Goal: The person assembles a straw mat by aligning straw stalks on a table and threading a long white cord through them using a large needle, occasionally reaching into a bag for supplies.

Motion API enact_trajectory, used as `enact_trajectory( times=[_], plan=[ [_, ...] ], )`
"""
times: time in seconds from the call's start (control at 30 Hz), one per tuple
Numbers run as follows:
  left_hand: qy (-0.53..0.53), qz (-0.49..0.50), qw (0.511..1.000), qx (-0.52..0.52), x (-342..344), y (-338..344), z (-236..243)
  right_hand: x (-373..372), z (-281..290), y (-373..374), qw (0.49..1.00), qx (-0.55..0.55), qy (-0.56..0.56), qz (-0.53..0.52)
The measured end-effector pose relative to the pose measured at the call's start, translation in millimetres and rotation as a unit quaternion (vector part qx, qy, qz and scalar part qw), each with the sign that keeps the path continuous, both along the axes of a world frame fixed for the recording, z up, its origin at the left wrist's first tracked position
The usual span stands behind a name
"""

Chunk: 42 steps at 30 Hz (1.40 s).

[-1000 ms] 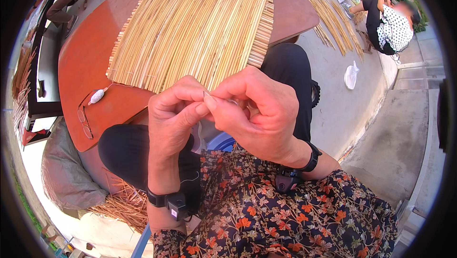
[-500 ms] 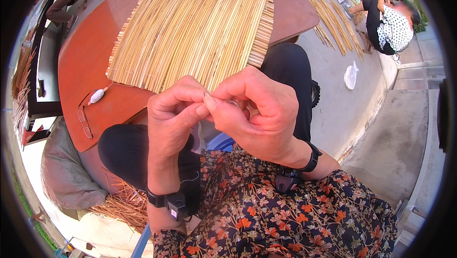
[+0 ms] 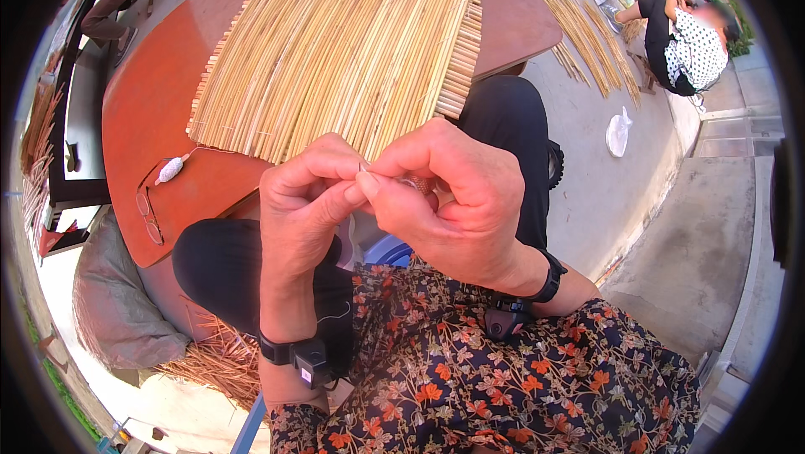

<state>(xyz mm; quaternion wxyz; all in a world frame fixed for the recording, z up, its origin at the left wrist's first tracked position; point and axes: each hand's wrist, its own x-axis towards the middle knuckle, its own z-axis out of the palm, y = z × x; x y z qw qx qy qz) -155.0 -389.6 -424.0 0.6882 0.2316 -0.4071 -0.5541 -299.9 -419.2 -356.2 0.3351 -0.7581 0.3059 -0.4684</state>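
Observation:
In front of my chest, my left hand (image 3: pixel 306 194) and my right hand (image 3: pixel 457 194) meet fingertip to fingertip, both closed in a pinch. A thin, thread-like tip (image 3: pixel 360 166) shows between them, too small to name surely. Partly hidden inside my right hand's curled fingers is a small bundle with a cross-hatched surface, like wound thread. Just beyond my hands lies a mat of straight, pale reed stalks (image 3: pixel 335 51), set side by side. From its near left corner a thread runs to a white wound bobbin (image 3: pixel 170 170) on the reddish table (image 3: pixel 151 119).
Eyeglasses (image 3: pixel 149 217) lie at the table's left edge. Loose long stalks (image 3: pixel 587 35) are on the floor to the far right, near a seated person (image 3: pixel 692 51) and a white plastic piece (image 3: pixel 618 133). Reed scraps (image 3: pixel 218 353) and a grey sack (image 3: pixel 117 303) are at lower left.
Both hands stay almost in place. My right thumb and fingertips have shifted very slightly, and more of the thin tip shows between the fingers.

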Motion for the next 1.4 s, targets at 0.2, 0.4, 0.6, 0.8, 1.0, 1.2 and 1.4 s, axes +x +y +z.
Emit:
enact_trajectory(
  times=[0.2, 0.4, 0.6, 0.8, 1.0, 1.2, 1.4],
  plan=[
    [0.003, -0.014, 1.0, 0.018, 0.8, -3.0, -4.9, -6.1, -7.4, -3.4, 0.997, 0.069, -0.028, 0.038],
    [-0.013, 0.013, 0.995, 0.093, 0.6, 1.4, -9.0, 4.5, -13.5, -11.1, 0.962, 0.233, -0.136, 0.032],
    [-0.056, 0.013, 0.989, 0.139, -5.0, -0.9, -11.6, -6.0, -17.5, -16.7, 0.932, 0.311, -0.175, 0.065],
    [-0.063, 0.016, 0.983, 0.17, -13.9, -7.2, -21.8, -14.7, -43.7, -28.8, 0.927, 0.342, -0.134, 0.08],
    [-0.044, 0.003, 0.98, 0.196, -15.8, -14.3, -26.5, -14.0, -54.9, -39.6, 0.919, 0.357, -0.145, 0.09],
    [-0.108, -0.001, 0.971, 0.214, -4.2, -53.2, -7.0, -2.0, -58.1, -90.3, 0.878, 0.415, -0.189, 0.145],
    [-0.163, 0.035, 0.971, 0.173, 40.3, -117.6, 30.9, 36.8, -19.4, -169.8, 0.825, 0.472, -0.228, 0.212]
  ],
)
